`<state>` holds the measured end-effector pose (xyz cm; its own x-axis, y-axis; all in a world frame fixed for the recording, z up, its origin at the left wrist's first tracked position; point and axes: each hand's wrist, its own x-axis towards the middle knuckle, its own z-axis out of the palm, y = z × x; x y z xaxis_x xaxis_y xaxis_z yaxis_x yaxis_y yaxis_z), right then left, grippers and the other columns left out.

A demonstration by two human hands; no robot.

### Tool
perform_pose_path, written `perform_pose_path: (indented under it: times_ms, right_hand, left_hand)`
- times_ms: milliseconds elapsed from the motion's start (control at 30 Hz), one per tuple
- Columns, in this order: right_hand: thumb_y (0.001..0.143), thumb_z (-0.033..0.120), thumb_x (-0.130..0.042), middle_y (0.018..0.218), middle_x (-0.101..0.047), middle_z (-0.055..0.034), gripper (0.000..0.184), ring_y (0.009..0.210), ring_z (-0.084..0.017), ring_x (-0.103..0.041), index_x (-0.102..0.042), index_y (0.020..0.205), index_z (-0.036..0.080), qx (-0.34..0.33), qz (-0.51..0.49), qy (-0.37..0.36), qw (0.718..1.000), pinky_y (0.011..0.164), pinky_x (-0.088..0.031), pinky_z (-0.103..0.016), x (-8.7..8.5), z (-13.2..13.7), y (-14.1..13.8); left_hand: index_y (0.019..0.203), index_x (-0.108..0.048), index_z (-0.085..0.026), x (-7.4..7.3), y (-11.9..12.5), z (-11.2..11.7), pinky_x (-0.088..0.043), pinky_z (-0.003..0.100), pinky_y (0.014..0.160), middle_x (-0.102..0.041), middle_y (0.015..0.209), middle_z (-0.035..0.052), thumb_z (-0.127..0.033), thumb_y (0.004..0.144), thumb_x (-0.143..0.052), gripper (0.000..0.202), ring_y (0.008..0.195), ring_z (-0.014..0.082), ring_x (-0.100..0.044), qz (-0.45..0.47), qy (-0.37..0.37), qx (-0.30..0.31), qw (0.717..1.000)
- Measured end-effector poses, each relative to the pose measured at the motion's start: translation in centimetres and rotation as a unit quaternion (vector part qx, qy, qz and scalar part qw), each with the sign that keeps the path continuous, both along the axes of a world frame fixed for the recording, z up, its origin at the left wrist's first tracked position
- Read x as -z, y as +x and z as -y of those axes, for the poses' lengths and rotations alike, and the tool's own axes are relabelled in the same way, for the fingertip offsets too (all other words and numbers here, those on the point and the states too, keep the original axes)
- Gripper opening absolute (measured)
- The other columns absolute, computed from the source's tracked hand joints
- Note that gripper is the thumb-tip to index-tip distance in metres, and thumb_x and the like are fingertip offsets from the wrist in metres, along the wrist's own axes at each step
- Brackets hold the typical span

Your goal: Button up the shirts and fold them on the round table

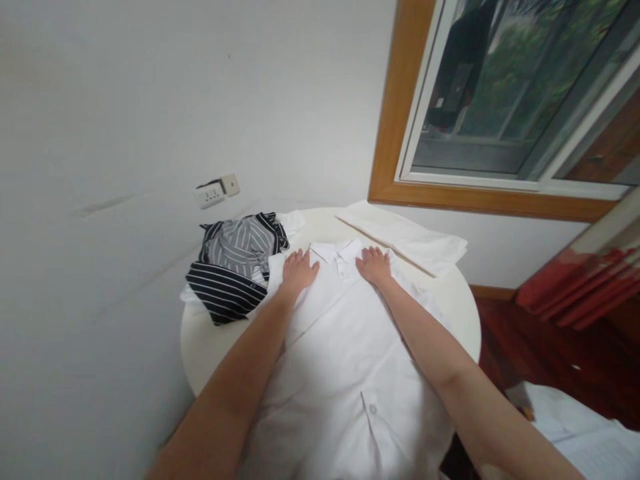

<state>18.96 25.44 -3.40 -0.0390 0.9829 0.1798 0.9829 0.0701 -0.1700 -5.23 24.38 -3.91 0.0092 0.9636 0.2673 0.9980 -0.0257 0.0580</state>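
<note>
The left hand (pixel 299 268) and right hand (pixel 375 265) lie flat, fingers slightly spread, on the shoulders of a white collared fabric shirt (pixel 345 333) laid over a round white tabletop (pixel 465 313); a black, white-striped garment (pixel 225 292) lies at left, folded white cloth (pixel 403 232) beyond the right hand

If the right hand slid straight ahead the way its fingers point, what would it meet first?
The right hand would probably meet the folded white cloth, beyond a narrow strip of tabletop; the gap is hard to judge from this view.
</note>
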Motion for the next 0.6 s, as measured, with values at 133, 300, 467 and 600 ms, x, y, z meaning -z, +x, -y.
perform_pose_path:
  times_ms: [133,300,467,600]
  right_hand:
    - [0.097,0.048,-0.027,0.135,-0.049,-0.0183,0.059,0.126,-0.026,-0.042,-0.037,0.141,0.010,-0.008,-0.010,0.058,0.998,0.106,-0.027,-0.041,-0.1,-0.9,0.4]
    - [0.098,0.051,-0.021,0.127,-0.054,-0.0156,0.057,0.117,-0.026,-0.048,-0.047,0.135,0.016,-0.014,-0.011,0.064,0.998,0.098,-0.034,-0.037,-0.7,-2.5,0.4]
    - [0.094,0.061,-0.021,0.128,-0.051,-0.0159,0.061,0.116,-0.031,-0.046,-0.047,0.135,0.024,0.050,-0.025,0.031,0.998,0.095,-0.033,-0.047,-1.5,-4.0,-0.9]
    - [0.094,0.054,-0.028,0.119,-0.054,-0.0171,0.053,0.113,-0.032,-0.044,-0.061,0.117,0.019,0.061,-0.021,0.076,0.995,0.092,-0.033,-0.047,-1.5,-4.6,-2.1]
  left_hand:
    - [0.137,-0.044,-0.011,-0.1,0.3,0.1,-0.029,0.045,0.107,-0.043,0.143,0.0173,-0.049,0.091,-0.034,0.061,0.131,0.0319,-0.038,0.004,0.018,-0.005,1.000]
    - [0.121,-0.057,-0.010,-1.0,0.9,-0.9,-0.037,0.043,0.098,-0.060,0.118,0.0181,-0.042,0.095,-0.026,0.051,0.117,0.0306,-0.048,0.010,0.062,-0.006,0.998]
    - [0.108,-0.061,-0.011,-1.8,0.7,-3.4,-0.038,0.043,0.096,-0.060,0.109,0.0183,-0.041,0.096,-0.025,0.049,0.114,0.0301,-0.047,0.007,0.086,0.001,0.996]
    - [0.102,-0.061,-0.014,-1.7,0.1,-5.4,-0.041,0.039,0.093,-0.060,0.107,0.0153,-0.044,0.094,-0.034,0.041,0.112,0.0292,-0.049,0.021,0.098,-0.009,0.995]
